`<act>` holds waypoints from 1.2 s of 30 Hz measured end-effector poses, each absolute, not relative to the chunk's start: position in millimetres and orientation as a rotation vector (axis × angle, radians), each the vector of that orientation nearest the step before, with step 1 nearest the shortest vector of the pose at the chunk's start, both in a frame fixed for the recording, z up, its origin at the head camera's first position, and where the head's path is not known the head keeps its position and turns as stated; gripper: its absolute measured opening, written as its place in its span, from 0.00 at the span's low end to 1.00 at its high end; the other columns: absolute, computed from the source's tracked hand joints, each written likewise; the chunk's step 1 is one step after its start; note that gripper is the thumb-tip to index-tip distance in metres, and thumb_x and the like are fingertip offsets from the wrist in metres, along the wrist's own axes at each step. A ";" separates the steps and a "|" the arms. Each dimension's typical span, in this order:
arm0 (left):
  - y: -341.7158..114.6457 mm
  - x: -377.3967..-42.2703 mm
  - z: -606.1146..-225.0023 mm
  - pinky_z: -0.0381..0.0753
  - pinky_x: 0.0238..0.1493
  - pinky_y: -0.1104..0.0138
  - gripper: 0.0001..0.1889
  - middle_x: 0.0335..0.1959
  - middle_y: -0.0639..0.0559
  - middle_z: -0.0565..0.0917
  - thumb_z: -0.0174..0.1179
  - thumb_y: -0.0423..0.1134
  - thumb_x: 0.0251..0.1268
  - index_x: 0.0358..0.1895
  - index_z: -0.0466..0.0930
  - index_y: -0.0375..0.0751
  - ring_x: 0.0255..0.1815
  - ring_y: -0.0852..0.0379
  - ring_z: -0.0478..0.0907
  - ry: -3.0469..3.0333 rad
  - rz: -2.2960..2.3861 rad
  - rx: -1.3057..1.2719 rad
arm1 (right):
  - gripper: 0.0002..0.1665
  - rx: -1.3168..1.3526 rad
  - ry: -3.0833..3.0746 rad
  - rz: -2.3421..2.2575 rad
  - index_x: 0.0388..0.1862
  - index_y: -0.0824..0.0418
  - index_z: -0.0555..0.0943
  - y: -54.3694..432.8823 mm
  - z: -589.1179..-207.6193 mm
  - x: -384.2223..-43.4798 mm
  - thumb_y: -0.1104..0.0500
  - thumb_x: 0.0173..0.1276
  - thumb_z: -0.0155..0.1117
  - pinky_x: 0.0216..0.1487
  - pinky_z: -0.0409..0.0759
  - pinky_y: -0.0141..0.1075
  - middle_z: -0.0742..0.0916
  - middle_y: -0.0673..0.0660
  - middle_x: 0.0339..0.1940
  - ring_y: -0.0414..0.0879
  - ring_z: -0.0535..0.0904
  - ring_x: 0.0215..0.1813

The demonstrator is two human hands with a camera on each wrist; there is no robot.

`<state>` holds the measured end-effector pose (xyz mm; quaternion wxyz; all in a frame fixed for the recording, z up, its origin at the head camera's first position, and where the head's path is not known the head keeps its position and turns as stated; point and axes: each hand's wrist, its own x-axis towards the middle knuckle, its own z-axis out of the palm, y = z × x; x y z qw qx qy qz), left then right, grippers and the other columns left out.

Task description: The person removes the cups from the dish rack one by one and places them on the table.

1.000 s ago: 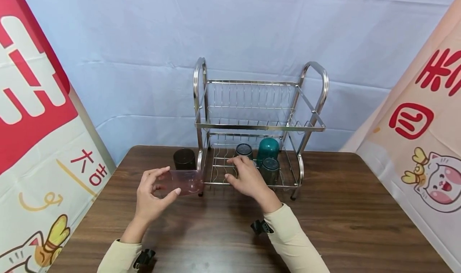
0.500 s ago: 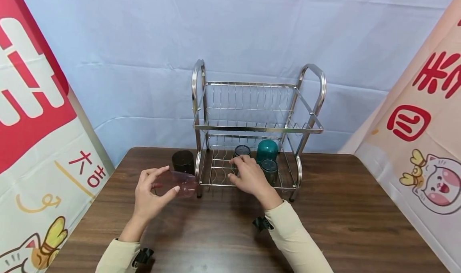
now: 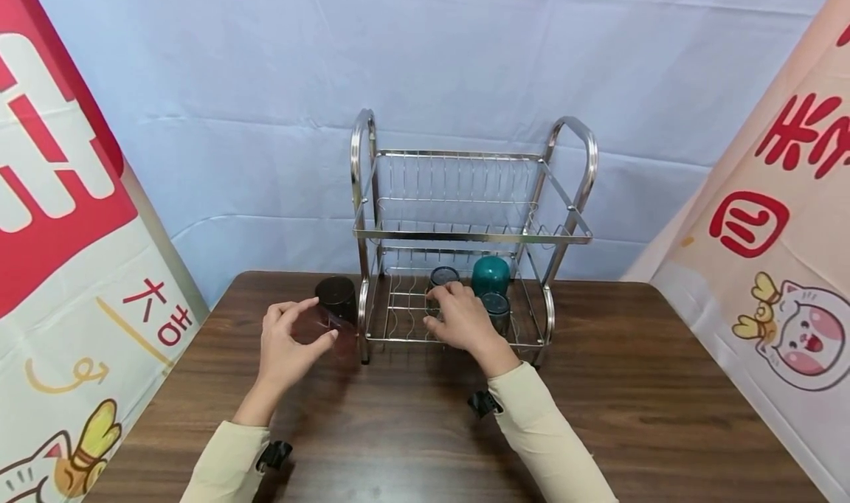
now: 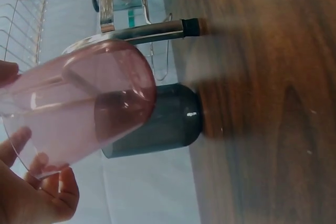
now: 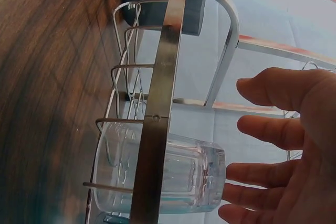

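Observation:
My left hand (image 3: pixel 285 344) grips a see-through pink cup (image 4: pixel 79 103) near its rim, thumb on one side and fingers on the other. In the left wrist view the cup is slightly tilted, base toward the table and raised above it. It overlaps a dark cup (image 3: pixel 335 295) standing on the table left of the rack. Over the lower shelf of the metal dish rack (image 3: pixel 471 236) is my right hand (image 3: pixel 465 322), fingers spread and loosely bent. In the right wrist view its fingertips are right at the base of an upturned clear glass (image 5: pixel 184 177).
A teal cup (image 3: pixel 491 273) and a dark grey glass (image 3: pixel 498 305) also stand upside down on the lower shelf, at its right. The brown wooden table (image 3: pixel 637 400) runs under everything. A pale cloth (image 3: pixel 265 119) hangs behind, with printed banners at both sides.
The pink cup has turned from lying nearly sideways, base to the right, to a more upright pose with its base down. My right hand has barely moved beside the clear glass.

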<state>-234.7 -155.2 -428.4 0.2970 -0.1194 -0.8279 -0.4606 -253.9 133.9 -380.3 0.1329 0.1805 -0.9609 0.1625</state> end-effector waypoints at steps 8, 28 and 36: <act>-151.2 -243.9 -425.4 0.60 0.43 0.52 0.29 0.44 0.44 0.68 0.74 0.38 0.38 0.51 0.80 0.41 0.48 0.42 0.61 -2.265 -1.206 -0.276 | 0.23 0.490 -2.814 0.397 0.52 0.60 0.77 133.4 -378.2 -257.9 0.51 0.60 0.66 0.46 0.72 0.53 0.76 0.65 0.52 0.61 0.71 0.51; -156.3 -256.2 -433.7 0.62 0.43 0.52 0.30 0.46 0.42 0.68 0.73 0.41 0.39 0.53 0.79 0.38 0.47 0.41 0.59 -2.368 -1.087 -0.241 | 0.24 0.465 -2.863 0.350 0.53 0.62 0.77 130.8 -378.0 -264.1 0.51 0.61 0.66 0.41 0.74 0.52 0.76 0.66 0.49 0.61 0.72 0.47; -156.5 -260.5 -430.4 0.62 0.42 0.54 0.31 0.46 0.41 0.68 0.72 0.43 0.39 0.53 0.80 0.37 0.47 0.42 0.59 -2.421 -1.031 -0.229 | 0.24 0.462 -2.896 0.349 0.53 0.62 0.76 130.1 -377.1 -265.2 0.52 0.62 0.65 0.40 0.74 0.52 0.76 0.67 0.49 0.61 0.72 0.46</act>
